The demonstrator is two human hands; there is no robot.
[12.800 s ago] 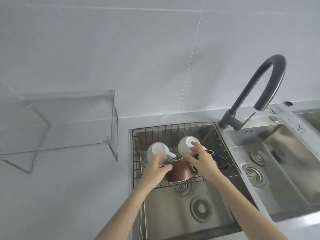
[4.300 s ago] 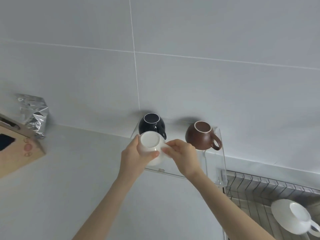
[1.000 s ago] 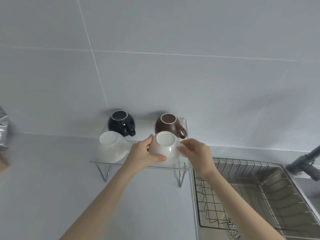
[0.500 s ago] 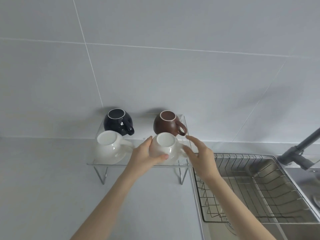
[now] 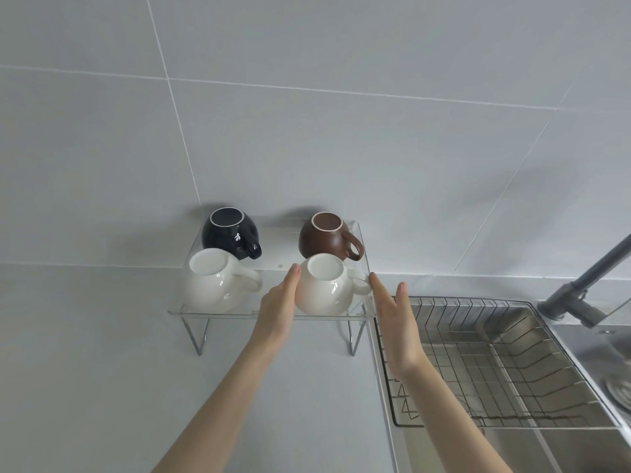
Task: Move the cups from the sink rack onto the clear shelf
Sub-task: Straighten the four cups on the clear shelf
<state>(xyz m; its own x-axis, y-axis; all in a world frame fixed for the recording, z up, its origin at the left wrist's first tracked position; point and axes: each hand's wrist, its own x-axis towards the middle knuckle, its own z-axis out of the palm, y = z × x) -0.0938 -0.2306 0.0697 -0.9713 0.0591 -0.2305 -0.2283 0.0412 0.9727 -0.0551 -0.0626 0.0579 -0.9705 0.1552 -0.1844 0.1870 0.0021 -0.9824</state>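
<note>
**Four cups sitting upside down on the clear shelf, hands open at the front right cup**

The clear shelf (image 5: 273,314) is standing on the pale counter (image 5: 102,370) against the tiled wall (image 5: 341,148), its right edge just beside the sink rack (image 5: 495,363). Four cups are resting base-up on it in two rows. At the back, the black cup (image 5: 228,233) is sitting left and the brown cup (image 5: 324,237) right, with open room between them. In front, the left white cup (image 5: 215,281) and the right white cup (image 5: 324,285) are sitting close to the shelf's front edge; the right one's handle is reaching almost to the shelf's right edge.

The left hand (image 5: 278,308) is open, fingers straight, lying along the left side of the right white cup; whether it is touching cannot be told. The right hand (image 5: 397,322) is open and flat, just right of the handle, over the rack's near-left corner, gripping nothing.

The rack is sitting in the sink with no cups in it. A dark faucet (image 5: 587,285) is rising at the far right. A small white mark is showing on the black cup, too small to read.
</note>
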